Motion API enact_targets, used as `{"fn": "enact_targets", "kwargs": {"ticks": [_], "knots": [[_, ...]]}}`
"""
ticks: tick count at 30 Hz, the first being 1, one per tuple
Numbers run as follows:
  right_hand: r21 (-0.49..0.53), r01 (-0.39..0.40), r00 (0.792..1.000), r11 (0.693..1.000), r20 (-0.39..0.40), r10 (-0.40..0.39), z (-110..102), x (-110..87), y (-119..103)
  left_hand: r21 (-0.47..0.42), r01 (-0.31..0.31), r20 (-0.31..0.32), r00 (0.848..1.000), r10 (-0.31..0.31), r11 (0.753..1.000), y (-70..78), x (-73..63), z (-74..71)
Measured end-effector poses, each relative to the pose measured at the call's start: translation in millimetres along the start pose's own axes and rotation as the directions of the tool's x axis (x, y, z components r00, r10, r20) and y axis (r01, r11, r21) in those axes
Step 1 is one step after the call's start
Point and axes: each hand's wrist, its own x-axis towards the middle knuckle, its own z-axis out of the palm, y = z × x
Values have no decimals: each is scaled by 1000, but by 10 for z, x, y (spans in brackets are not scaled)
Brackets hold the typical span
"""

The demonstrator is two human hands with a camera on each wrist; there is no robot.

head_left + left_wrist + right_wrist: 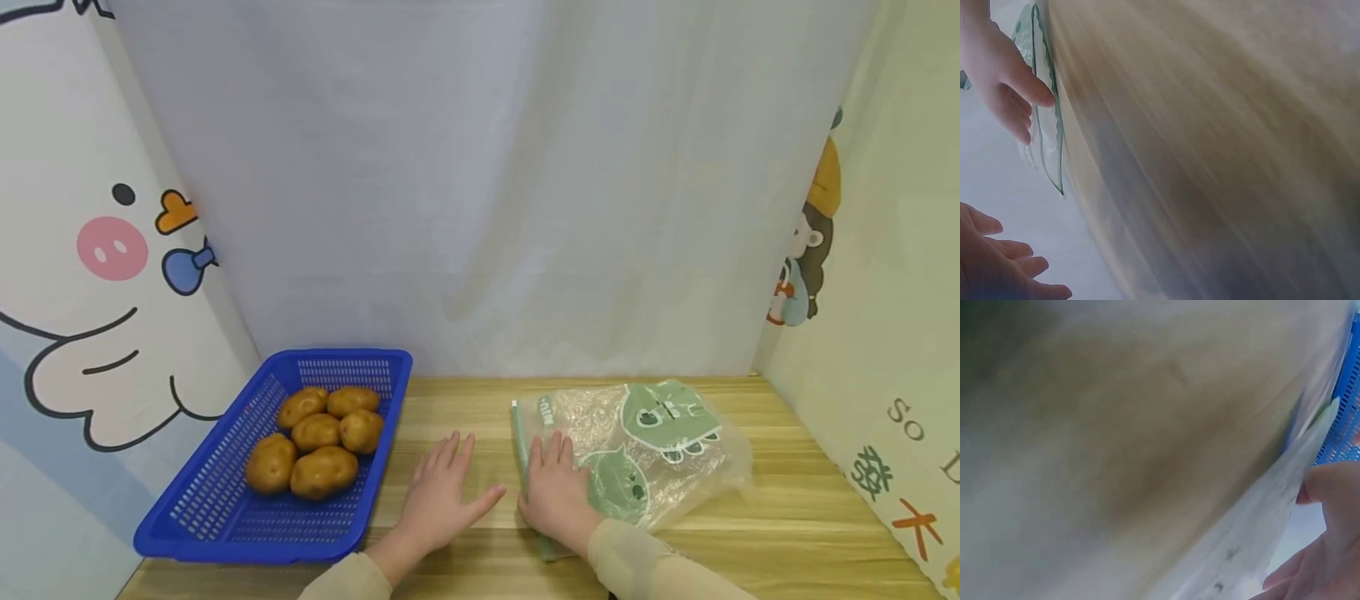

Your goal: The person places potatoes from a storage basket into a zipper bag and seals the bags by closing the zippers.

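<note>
A clear plastic bag [675,483] printed with green dinosaurs lies flat on the wooden table, its green-edged mouth toward the left. My right hand [557,496] is over the bag's left end with fingers extended, thumb near the green edge; the right wrist view has the thumb [1329,484] close against the bag's edge. My left hand [441,498] holds nothing, its fingers spread above the wood between the bag and a blue plastic basket [202,550]. Several brown potatoes [324,472] sit in the basket.
Wooden tabletop [795,533] runs under everything. A pale curtain [487,183] closes off the back. Printed cloth panels stand at both sides, one with a cartoon figure [112,250] beside the basket.
</note>
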Motion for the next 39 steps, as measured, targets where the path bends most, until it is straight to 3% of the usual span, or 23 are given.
{"fn": "enact_targets", "kwargs": {"ticks": [5,16,20,24,29,34,39], "knots": [[-12,-6,1000,1000,-15,6,-29,-28,8,-76,28,-14,999,-29,997,12,35,20],[-16,46,984,999,-171,-48,-297,-126,235,-227,60,-17,998,-65,972,79,144,81],[41,28,985,999,-169,-20,-430,-151,310,-310,92,-4,995,-98,946,138,203,97],[104,34,983,994,-183,-14,-539,-194,360,-407,151,21,988,-156,901,204,271,133],[194,65,968,979,-252,-14,-620,-246,397,-569,193,41,978,-207,799,290,357,186],[267,72,957,961,-290,8,-694,-275,417,-734,221,79,967,-242,643,396,420,238],[310,63,953,949,-300,35,-745,-291,418,-839,251,135,955,-262,483,494,450,315]]}}
